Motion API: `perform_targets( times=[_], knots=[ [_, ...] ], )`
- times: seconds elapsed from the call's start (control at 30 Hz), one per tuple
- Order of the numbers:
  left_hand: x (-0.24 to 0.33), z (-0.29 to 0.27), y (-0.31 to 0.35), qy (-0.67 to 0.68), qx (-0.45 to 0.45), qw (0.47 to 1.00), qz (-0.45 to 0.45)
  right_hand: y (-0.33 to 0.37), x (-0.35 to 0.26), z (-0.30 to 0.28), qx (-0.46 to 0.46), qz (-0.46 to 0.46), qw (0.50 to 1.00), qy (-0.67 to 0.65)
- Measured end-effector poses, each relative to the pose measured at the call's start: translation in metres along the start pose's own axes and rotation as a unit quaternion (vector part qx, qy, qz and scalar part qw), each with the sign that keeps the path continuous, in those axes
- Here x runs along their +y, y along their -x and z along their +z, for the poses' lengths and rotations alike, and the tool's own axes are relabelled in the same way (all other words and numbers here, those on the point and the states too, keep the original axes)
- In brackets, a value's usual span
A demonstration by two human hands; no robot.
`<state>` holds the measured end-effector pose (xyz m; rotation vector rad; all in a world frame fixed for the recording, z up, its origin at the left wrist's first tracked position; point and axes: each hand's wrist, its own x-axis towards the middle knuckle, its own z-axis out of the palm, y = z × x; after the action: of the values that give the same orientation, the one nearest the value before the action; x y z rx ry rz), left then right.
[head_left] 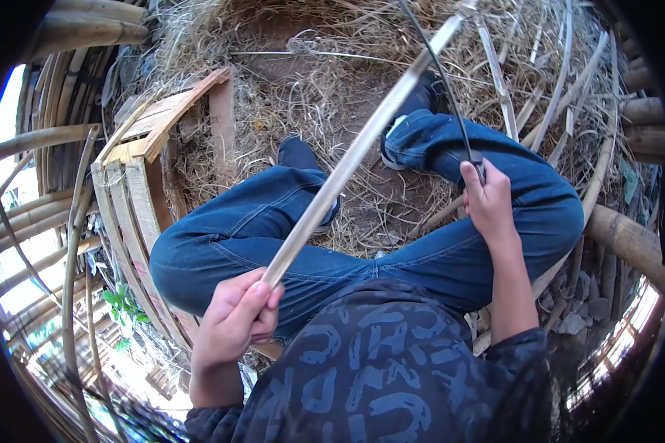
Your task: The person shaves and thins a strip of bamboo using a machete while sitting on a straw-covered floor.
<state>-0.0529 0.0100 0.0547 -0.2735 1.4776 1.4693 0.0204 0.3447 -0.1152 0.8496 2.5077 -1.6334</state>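
My left hand (233,319) is closed round the near end of a long, pale bamboo strip (363,148). The strip slants up and away to the right, over my crossed legs. In my right hand (489,201), above my right thigh, is the dark handle of a long knife (451,102). Its thin dark blade, seen almost edge-on, points away and slightly left. Near the strip's far end the blade crosses it in the picture; whether they touch I cannot tell.
A slatted wooden crate (137,173) stands at my left. Fibrous shavings (273,111) cover the dirt ground ahead, with split bamboo pieces (499,81) at the far right. A thick bamboo pole (628,240) lies at my right. Bamboo rails (44,140) line the left side.
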Motion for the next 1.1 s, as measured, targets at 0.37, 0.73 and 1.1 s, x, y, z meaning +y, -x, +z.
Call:
perform_targets(
  times=[0.37,0.73,1.1],
  knots=[
    [-0.018,0.004,-0.031,0.075,-0.057,0.996,0.006,0.049,-0.075,0.048,-0.132,-0.179,0.974,0.031],
    [-0.02,0.012,-0.028,0.103,-0.066,0.992,-0.024,0.008,-0.032,0.022,-0.09,-0.069,0.988,0.105],
    [-0.023,0.002,-0.005,0.079,-0.044,0.995,-0.031,-0.042,0.0,0.012,-0.002,-0.057,0.994,0.091]
  ],
)
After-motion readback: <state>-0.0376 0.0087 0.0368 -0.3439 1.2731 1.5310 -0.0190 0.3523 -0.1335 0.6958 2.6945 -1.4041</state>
